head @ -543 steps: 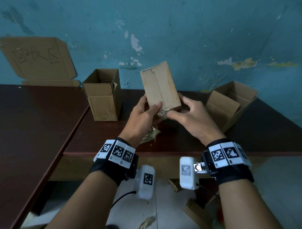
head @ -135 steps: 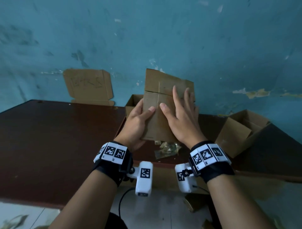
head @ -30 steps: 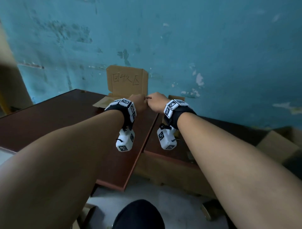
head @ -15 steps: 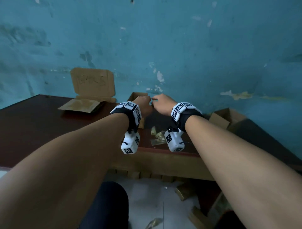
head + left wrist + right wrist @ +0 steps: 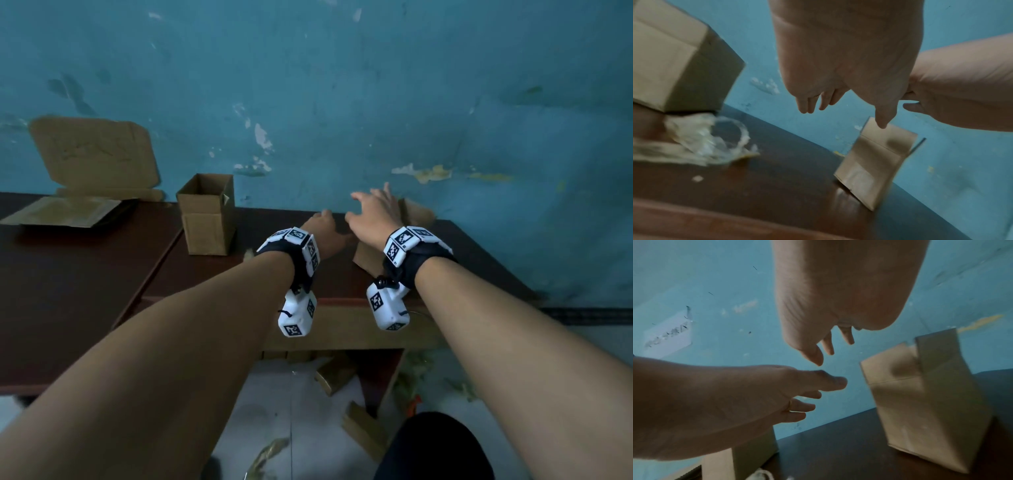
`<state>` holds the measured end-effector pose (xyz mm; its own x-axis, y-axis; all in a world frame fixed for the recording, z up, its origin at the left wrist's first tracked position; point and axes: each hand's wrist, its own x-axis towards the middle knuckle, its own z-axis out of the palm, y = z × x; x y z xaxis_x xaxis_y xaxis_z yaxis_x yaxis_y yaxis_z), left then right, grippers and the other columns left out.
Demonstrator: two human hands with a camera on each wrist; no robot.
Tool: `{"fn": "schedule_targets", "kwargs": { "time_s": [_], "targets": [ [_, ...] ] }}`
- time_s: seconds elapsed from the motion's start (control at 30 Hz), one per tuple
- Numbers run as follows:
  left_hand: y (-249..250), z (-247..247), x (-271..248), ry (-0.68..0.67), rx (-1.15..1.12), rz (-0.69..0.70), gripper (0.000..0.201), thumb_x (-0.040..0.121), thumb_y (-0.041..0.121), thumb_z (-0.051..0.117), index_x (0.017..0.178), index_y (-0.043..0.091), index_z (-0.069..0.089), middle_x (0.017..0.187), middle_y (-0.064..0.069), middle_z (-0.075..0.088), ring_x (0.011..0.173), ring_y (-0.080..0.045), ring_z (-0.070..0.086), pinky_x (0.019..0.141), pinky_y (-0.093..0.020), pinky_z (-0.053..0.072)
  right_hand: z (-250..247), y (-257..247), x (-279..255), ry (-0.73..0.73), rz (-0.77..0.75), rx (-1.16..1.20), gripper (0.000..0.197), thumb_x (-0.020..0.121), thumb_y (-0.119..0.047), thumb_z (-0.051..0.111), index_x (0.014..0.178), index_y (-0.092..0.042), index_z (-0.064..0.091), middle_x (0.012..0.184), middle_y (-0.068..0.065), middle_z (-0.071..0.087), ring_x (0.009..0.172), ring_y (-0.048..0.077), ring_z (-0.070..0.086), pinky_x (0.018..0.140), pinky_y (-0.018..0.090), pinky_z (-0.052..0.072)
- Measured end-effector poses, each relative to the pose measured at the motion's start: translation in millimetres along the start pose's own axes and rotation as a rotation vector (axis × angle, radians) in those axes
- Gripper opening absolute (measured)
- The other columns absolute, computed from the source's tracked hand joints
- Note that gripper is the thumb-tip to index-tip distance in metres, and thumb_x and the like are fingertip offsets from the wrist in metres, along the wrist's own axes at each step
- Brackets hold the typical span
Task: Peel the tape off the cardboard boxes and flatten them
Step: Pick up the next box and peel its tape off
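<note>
An open brown cardboard box lies tilted at the back right of the dark table, against the blue wall. Both arms stretch toward it. My right hand hovers over it with fingers spread, holding nothing. My left hand is just left of it, fingers relaxed and empty. In the right wrist view the box stands a little apart from my right fingers. In the left wrist view the same box is just beyond my left hand. A second open box stands upright further left.
A flattened cardboard piece lies on the left table, below a cardboard sheet leaning on the wall. A wad of peeled clear tape lies beside the upright box. Cardboard scraps lie on the floor under the table.
Both hands were held close together near the upright box. They have moved right to the tilted box and opened their fingers.
</note>
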<state>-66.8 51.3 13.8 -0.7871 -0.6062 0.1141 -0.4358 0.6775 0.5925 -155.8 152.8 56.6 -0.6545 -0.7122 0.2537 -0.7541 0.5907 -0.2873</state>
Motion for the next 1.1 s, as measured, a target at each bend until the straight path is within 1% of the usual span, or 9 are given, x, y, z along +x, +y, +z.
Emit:
{"fn": "schedule_targets", "kwargs": {
  "time_s": [0.2, 0.37, 0.47, 0.6, 0.73, 0.83, 0.93, 0.97, 1.1],
  "targets": [
    [43, 49, 11, 0.019, -0.254, -0.051, 0.090, 0.087, 0.046, 0.082, 0.148, -0.001, 0.036, 0.153, -0.024, 0.046, 0.139, -0.039, 0.051, 0.112, -0.044, 0.044, 3, 59, -9, 0.118, 0.173, 0.061, 0.090, 0.103, -0.060, 0.057, 0.173, -0.023, 0.014, 0.179, 0.019, -0.008, 0.166, 0.036, -0.012, 0.134, 0.054, -0.001],
    [57, 85, 22, 0.052, -0.280, -0.060, 0.127, 0.081, 0.049, 0.087, 0.164, 0.002, 0.004, 0.163, -0.024, 0.033, 0.148, -0.042, 0.041, 0.120, -0.052, 0.037, 17, 96, -18, 0.253, 0.281, 0.273, 0.109, 0.099, -0.060, 0.065, 0.173, -0.020, -0.003, 0.177, 0.022, -0.017, 0.165, 0.037, -0.015, 0.134, 0.052, -0.004],
    [52, 97, 31, 0.033, -0.310, -0.100, 0.133, 0.082, 0.051, 0.086, 0.165, 0.001, -0.006, 0.164, -0.026, 0.032, 0.149, -0.042, 0.039, 0.121, -0.054, 0.036, 33, 105, -20, 0.252, 0.327, 0.438, 0.113, 0.098, -0.061, 0.066, 0.172, -0.020, -0.009, 0.177, 0.022, -0.016, 0.166, 0.036, -0.012, 0.135, 0.052, 0.000],
    [42, 100, 36, 0.019, -0.360, -0.171, 0.100, 0.087, 0.050, 0.081, 0.156, 0.003, 0.024, 0.153, -0.021, 0.047, 0.141, -0.038, 0.049, 0.115, -0.050, 0.044, 49, 98, -15, 0.218, 0.337, 0.644, 0.113, 0.099, -0.065, 0.062, 0.171, -0.022, -0.016, 0.179, 0.018, -0.015, 0.167, 0.035, -0.007, 0.134, 0.054, 0.006],
    [29, 91, 40, -0.001, -0.420, -0.195, 0.082, 0.092, 0.048, 0.076, 0.149, 0.005, 0.035, 0.146, -0.017, 0.056, 0.132, -0.035, 0.058, 0.105, -0.043, 0.051, 64, 82, -6, 0.199, 0.267, 0.745, 0.122, 0.092, -0.077, 0.057, 0.168, -0.025, -0.023, 0.180, 0.009, -0.014, 0.167, 0.026, -0.006, 0.135, 0.054, 0.006],
    [12, 76, 42, 0.019, -0.525, -0.268, 0.092, 0.085, 0.056, 0.079, 0.151, 0.006, 0.038, 0.143, -0.013, 0.057, 0.130, -0.033, 0.060, 0.101, -0.038, 0.051, 69, 67, -1, 0.194, 0.240, 0.835, 0.116, 0.092, -0.080, 0.051, 0.171, -0.026, -0.016, 0.182, 0.002, -0.005, 0.167, 0.022, 0.004, 0.135, 0.045, 0.010],
    [-13, 61, 43, 0.028, -0.762, -0.346, 0.120, 0.050, 0.078, 0.092, 0.142, 0.011, 0.056, 0.132, -0.004, 0.071, 0.113, -0.025, 0.072, 0.097, -0.040, 0.060, 71, 51, 0, 0.189, 0.199, 0.922, 0.087, 0.110, -0.059, 0.045, 0.173, -0.028, -0.008, 0.182, -0.001, 0.004, 0.166, 0.019, 0.013, 0.130, 0.037, 0.015],
    [-25, 59, 46, 0.020, -0.840, -0.359, 0.118, 0.043, 0.080, 0.093, 0.136, 0.013, 0.063, 0.126, -0.002, 0.075, 0.107, -0.024, 0.075, 0.094, -0.043, 0.063, 73, 46, 0, 0.202, 0.194, 0.933, 0.083, 0.111, -0.058, 0.043, 0.173, -0.029, -0.004, 0.181, -0.002, 0.006, 0.166, 0.019, 0.013, 0.132, 0.039, 0.014],
    [-41, 35, 24, -0.020, -1.031, -0.339, 0.076, 0.075, 0.064, 0.085, 0.131, 0.017, 0.065, 0.120, -0.004, 0.076, 0.108, -0.026, 0.074, 0.094, -0.046, 0.062, 85, 37, -5, 0.258, 0.222, 0.947, 0.069, 0.114, -0.052, 0.038, 0.174, -0.032, 0.008, 0.181, -0.003, 0.013, 0.167, 0.021, 0.011, 0.134, 0.048, 0.014]
  ]
}}
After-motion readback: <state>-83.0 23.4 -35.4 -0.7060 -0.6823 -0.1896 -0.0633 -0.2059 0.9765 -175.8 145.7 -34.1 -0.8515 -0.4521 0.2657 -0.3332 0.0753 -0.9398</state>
